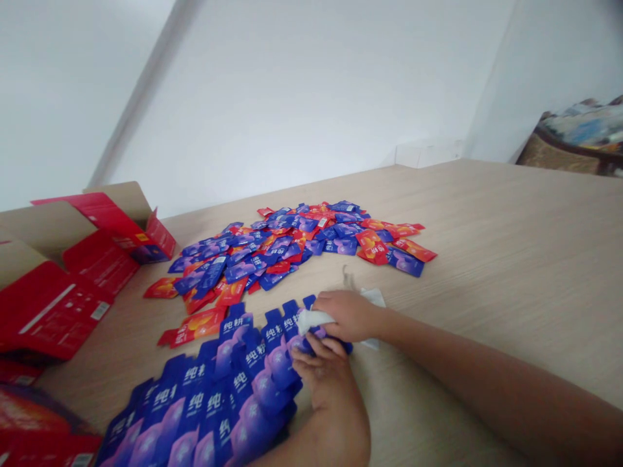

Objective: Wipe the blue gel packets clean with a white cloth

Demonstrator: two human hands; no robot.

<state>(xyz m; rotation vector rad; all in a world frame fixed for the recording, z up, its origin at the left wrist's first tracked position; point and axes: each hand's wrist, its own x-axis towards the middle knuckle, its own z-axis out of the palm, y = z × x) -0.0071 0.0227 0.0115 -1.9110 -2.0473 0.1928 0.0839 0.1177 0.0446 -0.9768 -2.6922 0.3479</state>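
A long connected strip of blue sachets with white Chinese lettering lies folded in overlapping rows at the front of the table. My left hand is shut on the strip's far end, with its fingers curled around the blue sachets. Just above it, my right hand presses a crumpled white cloth against the same end. A corner of the cloth sticks out beyond my right hand. Behind them spreads a loose pile of blue and red sachets.
A wood-grain table runs back to a white wall. An opened red and cardboard carton stands at the left edge. Red packaging lies at the lower left. A patterned sofa or chair stands beyond the far right corner.
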